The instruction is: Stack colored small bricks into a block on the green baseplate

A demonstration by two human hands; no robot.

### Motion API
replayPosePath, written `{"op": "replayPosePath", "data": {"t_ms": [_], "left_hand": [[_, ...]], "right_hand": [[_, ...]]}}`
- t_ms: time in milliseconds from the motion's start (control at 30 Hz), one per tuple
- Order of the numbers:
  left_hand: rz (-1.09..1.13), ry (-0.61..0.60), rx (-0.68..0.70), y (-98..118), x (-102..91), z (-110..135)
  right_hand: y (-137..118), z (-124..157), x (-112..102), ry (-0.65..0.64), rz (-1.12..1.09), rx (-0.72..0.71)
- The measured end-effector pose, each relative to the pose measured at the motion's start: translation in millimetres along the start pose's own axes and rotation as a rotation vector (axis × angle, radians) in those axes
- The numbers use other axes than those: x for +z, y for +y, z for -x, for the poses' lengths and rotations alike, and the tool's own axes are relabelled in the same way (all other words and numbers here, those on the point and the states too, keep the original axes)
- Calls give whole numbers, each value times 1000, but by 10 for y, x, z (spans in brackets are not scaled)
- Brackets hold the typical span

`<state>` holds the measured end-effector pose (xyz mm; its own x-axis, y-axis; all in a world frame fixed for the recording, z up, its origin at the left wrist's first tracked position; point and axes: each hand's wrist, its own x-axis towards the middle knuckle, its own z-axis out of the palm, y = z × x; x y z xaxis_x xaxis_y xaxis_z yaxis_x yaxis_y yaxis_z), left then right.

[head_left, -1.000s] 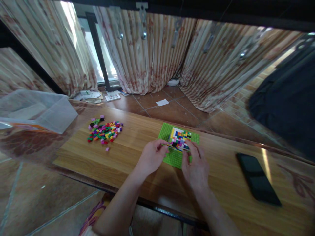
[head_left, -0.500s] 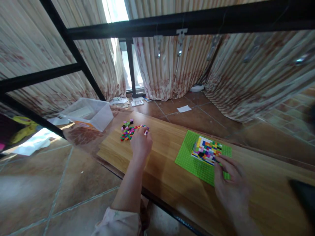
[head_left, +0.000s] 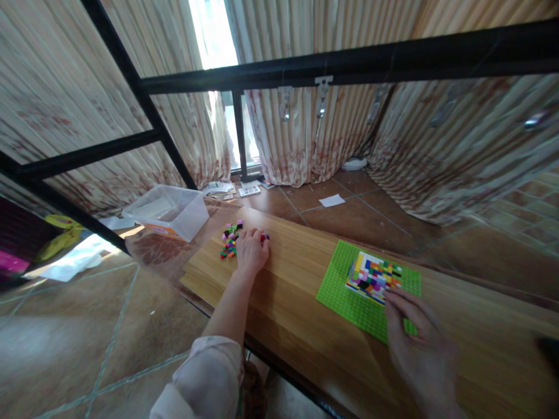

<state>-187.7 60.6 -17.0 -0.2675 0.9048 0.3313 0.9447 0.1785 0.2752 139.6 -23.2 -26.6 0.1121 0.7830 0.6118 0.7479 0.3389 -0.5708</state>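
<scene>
My left hand [head_left: 252,252] lies palm down over the right part of a pile of small coloured toy bricks [head_left: 229,247], its fingers loosely spread on them. Part of the pile is hidden beneath that hand. A green baseplate [head_left: 334,291] bears a low rectangular block of multicoloured bricks [head_left: 371,274], with white and yellow along its far left edge. My right hand [head_left: 419,334] is at the block's near right corner, thumb and forefinger pinched together. Whatever lies between those fingertips is too small to make out.
Beyond the wooden table's [head_left: 288,273] left end stands a translucent plastic bin [head_left: 187,212]. A black metal frame [head_left: 349,64] crosses in front of the curtains. Papers [head_left: 332,200] lie on the tiled floor. A dark object [head_left: 548,349] sits at the right edge.
My left hand has turned from closed fingertips at the pile to spread fingers lying over it. My right hand stays pinched at the block's corner. The whole view has shifted slightly.
</scene>
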Motion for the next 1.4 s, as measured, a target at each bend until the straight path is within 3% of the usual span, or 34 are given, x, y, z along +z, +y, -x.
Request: {"op": "replayPosePath", "data": {"t_ms": [500, 1133, 1267, 1400], "left_hand": [[-3, -98, -23, -52, -136, -7], [-63, -85, -79, 8, -270, 22], [180, -86, -78, 196, -320, 27], [605, -119, 121, 705, -259, 267]], "right_hand": [[-25, -8, 4, -12, -23, -6], [-27, -10, 12, -26, -42, 37], [-72, -44, -8, -1, -64, 74], [-75, -99, -49, 47, -119, 149]]}}
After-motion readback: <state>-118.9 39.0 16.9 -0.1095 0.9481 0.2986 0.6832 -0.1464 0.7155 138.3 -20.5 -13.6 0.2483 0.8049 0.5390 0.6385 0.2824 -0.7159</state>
